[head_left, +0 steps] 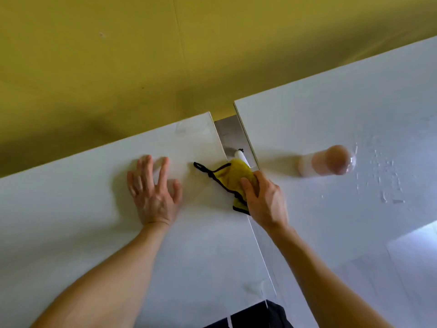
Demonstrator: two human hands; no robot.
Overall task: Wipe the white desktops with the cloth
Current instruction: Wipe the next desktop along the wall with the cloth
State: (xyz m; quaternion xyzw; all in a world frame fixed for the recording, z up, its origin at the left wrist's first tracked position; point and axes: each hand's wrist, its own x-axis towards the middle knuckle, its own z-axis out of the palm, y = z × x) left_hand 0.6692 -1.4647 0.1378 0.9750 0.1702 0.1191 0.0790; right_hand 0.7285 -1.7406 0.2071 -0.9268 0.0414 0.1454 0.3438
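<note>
Left hand (155,192) flat on the white desktop (71,209), fingers spread. Right hand (263,200) bunches a yellow cloth (230,178) just beside it, clear bottle (327,160) lying further right.

We see the right hand (264,200) covering part of the cloth (233,174), which hides the lower end of a white tube (240,155). Right of centre, a pinkish container (326,162) is blurred; the bottom edge cuts off a dark shape (255,316).

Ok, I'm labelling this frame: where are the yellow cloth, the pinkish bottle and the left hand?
yellow cloth (232,174), head view, its bunched yellow middle.
pinkish bottle (327,162), head view, its blurred body.
left hand (155,197), head view, the back of the hand.
</note>
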